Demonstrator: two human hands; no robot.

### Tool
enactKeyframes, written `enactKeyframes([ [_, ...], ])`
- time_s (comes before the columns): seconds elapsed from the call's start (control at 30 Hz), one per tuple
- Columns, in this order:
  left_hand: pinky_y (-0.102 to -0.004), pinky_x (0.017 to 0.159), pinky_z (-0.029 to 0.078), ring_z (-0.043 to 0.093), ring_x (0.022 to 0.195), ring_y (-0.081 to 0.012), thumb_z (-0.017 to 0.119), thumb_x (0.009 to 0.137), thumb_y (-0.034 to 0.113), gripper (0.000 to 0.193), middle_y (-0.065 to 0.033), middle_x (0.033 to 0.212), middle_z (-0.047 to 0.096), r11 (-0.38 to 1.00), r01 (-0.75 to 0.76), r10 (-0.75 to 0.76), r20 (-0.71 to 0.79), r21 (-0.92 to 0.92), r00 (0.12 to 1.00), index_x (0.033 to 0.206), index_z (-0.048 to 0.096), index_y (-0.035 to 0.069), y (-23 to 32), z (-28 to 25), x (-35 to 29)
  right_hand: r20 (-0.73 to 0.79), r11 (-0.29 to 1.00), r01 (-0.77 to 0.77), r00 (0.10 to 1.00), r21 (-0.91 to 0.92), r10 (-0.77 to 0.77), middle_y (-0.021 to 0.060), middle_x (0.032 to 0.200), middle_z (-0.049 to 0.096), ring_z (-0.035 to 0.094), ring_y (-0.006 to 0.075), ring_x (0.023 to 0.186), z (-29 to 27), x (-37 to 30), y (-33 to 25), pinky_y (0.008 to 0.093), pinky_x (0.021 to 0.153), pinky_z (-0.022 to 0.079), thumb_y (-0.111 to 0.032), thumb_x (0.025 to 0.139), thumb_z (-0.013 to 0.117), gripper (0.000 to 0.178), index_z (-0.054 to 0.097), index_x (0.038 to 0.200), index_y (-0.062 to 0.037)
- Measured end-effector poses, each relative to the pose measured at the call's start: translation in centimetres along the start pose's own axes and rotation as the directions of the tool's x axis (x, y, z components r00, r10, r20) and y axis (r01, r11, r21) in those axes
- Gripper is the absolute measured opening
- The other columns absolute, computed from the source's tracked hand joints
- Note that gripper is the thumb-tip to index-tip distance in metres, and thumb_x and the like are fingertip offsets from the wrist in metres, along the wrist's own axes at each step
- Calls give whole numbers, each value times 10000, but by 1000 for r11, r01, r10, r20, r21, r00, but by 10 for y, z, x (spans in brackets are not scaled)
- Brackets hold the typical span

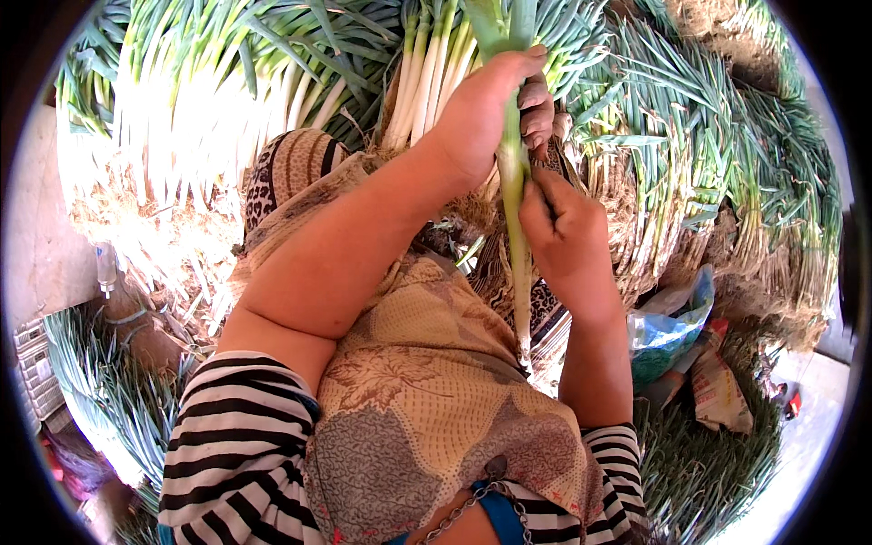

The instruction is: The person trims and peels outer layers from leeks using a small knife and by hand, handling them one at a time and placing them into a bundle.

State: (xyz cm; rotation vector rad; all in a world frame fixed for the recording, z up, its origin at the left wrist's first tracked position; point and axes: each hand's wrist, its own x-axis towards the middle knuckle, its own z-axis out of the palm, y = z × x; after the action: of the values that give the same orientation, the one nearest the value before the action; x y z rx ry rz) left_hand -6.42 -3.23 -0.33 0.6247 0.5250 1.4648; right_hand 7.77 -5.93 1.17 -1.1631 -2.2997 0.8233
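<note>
A long green onion (519, 272) hangs upright in front of my chest, its green leaves at the top and its pale root end pointing down at my apron. My left hand (504, 113) is wrapped round its upper part, just below where the leaves fork. Lower on the stalk, my right hand (565, 222) has thumb and finger pinched at its side; whether a strip of skin is between them I cannot make out. The patterned apron (409, 363) covers my lap behind the stalk.
Large bunches of green onions with white stems (204, 118) stand at the far left. More piled onions (654, 154) fill the right side. A plastic bag (672, 327) lies right of my forearm, and a crate (34, 363) is at the left edge.
</note>
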Motion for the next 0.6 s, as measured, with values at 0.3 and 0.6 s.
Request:
enactKeyframes([
  [0.3,-231,386,320,313,438,-93,434,793,363,316,34,510,321,952,170,9,581,-253,814,573,363,148,4,-12,3,618,229,-678,733,699,284,97,766,581,564,166,636,20,-15,26,260,590,474,-197,884,364,278,514,958,24],
  [0.6,-216,301,240,270,332,-78,434,739,251,270,48,434,299,901,-92,114,26,-424,993,503,358,146,37,-33,12,166,-103,-132,843,986,511,-56,555,294,222,48,413,-26,-72,82,205,359,212,-184,900,264,212,373,741,-93],
])
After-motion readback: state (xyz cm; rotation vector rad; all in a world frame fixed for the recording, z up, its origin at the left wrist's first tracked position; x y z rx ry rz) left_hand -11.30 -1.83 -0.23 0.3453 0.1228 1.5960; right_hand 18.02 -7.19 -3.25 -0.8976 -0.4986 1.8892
